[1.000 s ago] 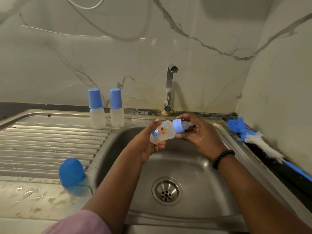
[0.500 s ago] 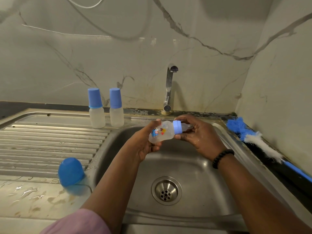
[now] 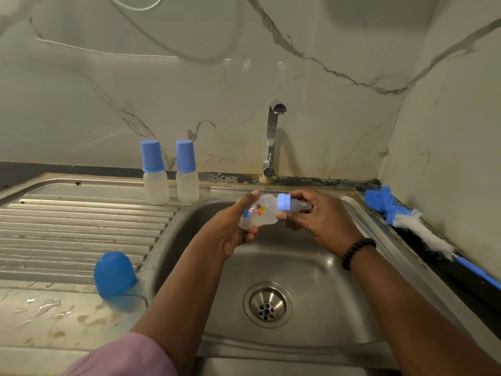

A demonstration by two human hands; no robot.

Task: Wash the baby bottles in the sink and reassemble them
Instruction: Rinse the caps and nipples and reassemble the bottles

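Over the second we turned the bottle (image 3: pixel 257 213) slightly in our hands, so its teat end tipped a little higher toward the frame's right. Our left hand (image 3: pixel 230 229) slid its thumb up along the bottle, while our right hand (image 3: pixel 314 215) shifted its fingers around the blue collar (image 3: pixel 283 202).

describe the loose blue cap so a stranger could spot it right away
Start at the steel sink and go left onto the ribbed drainboard. At its near corner by the basin stands the loose blue cap, dome up, alone, on no bottle.
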